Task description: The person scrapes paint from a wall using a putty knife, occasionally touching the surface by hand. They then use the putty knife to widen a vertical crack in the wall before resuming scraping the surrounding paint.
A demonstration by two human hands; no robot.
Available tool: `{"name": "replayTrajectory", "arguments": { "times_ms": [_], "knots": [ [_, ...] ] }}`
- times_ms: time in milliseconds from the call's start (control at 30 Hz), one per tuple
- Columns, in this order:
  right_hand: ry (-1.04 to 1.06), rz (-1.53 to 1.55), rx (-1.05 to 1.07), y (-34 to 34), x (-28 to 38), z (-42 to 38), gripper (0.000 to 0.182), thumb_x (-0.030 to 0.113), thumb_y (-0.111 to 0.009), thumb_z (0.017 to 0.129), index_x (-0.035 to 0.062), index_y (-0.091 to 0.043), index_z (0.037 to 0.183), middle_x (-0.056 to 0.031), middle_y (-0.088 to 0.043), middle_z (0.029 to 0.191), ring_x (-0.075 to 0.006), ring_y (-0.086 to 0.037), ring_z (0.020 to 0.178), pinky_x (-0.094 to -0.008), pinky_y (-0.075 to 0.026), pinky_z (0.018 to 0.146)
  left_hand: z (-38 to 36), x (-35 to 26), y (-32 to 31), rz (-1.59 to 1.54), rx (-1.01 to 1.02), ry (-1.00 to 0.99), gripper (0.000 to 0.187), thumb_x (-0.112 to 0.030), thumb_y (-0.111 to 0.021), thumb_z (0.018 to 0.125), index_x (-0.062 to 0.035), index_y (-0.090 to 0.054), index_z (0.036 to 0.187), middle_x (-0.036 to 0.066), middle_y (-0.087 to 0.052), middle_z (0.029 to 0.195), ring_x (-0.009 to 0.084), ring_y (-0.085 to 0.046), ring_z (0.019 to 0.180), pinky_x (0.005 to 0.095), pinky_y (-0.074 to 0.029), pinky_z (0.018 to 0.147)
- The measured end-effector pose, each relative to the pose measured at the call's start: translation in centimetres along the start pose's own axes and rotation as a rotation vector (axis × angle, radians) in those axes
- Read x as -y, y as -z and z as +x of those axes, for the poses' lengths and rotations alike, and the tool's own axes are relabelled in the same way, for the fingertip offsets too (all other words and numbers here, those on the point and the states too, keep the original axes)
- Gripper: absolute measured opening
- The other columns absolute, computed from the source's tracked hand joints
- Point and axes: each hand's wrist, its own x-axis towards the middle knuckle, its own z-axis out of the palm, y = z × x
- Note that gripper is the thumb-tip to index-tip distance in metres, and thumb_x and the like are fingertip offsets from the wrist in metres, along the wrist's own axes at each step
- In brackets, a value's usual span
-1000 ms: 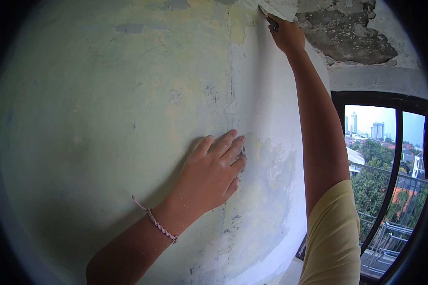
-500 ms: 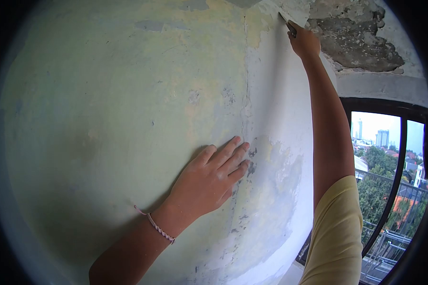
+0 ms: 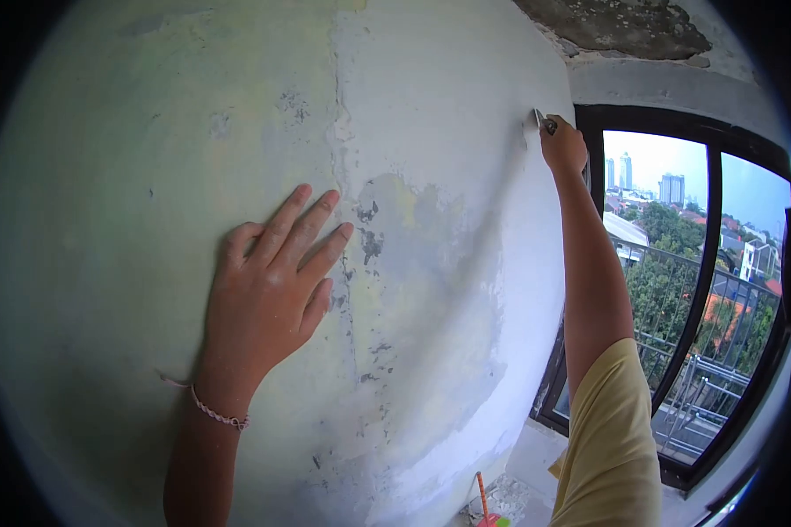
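Observation:
My left hand [image 3: 271, 277] lies against the worn wall [image 3: 132, 290], fingers stretched and a little apart, with a braided bracelet [image 3: 218, 416] at the wrist. It is beside a vertical crack [image 3: 335, 114] and dark flaked spots. Up on the right, my right hand [image 3: 565, 147] is closed around the dark handle of a putty knife [image 3: 538, 118]. The blade meets the white part of the wall near the window frame; a small grey mark shows by it. Most of the handle is hidden in my fingers.
Close to my right arm is a dark-framed window [image 3: 650, 119], with a railing, trees and buildings outside. Damaged ceiling plaster [image 3: 624, 26] shows above. Low down stands an orange stick [image 3: 482, 494] near debris [image 3: 507, 499] and something green and pink.
My view has turned right and down. My right hand has brought the putty knife down from near the ceiling to beside the window. My left hand stays flat on the wall, its fingers now pointing more upward.

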Motion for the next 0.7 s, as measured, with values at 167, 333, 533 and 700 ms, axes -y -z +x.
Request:
{"name": "replayTrajectory", "arguments": {
  "times_ms": [167,333,533,700],
  "knots": [
    [-0.209,-0.206,0.145,-5.1,-17.7,-17.9,0.027,0.023,-0.064,0.088,0.0186,-0.069,0.114,-0.0139,-0.073,0.092,-0.0331,-0.071,0.087,-0.0463,-0.056,0.075,-0.6,-1.7,-0.4,0.066,0.045,0.051,0.062,-0.015,-0.067,0.083,-0.0226,-0.051,0.143,0.001,-0.039,0.157,0.0221,-0.034,0.146,0.0431,-0.031,0.107],
    [-0.475,-0.305,0.61,-1.5,-36.5,-51.6,0.016,0.019,-0.066,0.085,0.0199,-0.072,0.1,-0.0138,-0.072,0.092,-0.0356,-0.069,0.088,-0.0473,-0.055,0.074,-2.4,-3.8,-2.1,0.193,0.101,0.081,0.064,-0.014,-0.064,0.085,-0.0239,-0.048,0.146,0.001,-0.036,0.159,0.0236,-0.033,0.146,0.044,-0.028,0.111],
    [-0.374,-0.262,2.305,20.4,-43.8,-86.8,0.026,0.031,-0.073,0.082,0.0359,-0.075,0.107,0.0039,-0.073,0.108,-0.0161,-0.068,0.101,-0.0366,-0.053,0.091,-6.6,-7.2,-4.2,0.343,0.166,0.084,0.049,-0.035,-0.047,0.098,-0.0261,-0.048,0.146,0.004,-0.04,0.156,0.0276,-0.039,0.143,0.0441,-0.031,0.107],
    [-0.544,-0.458,2.034,31.0,-46.1,-93.9,0.029,0.033,-0.079,0.078,0.0268,-0.075,0.106,-0.0021,-0.073,0.107,-0.0256,-0.069,0.1,-0.0408,-0.057,0.083,-10.4,-11.5,-6.7,0.301,0.187,0.011,0.05,-0.031,-0.041,0.1,-0.0226,-0.045,0.149,0.008,-0.039,0.157,0.032,-0.036,0.144,0.0463,-0.028,0.109]
  ]
}}
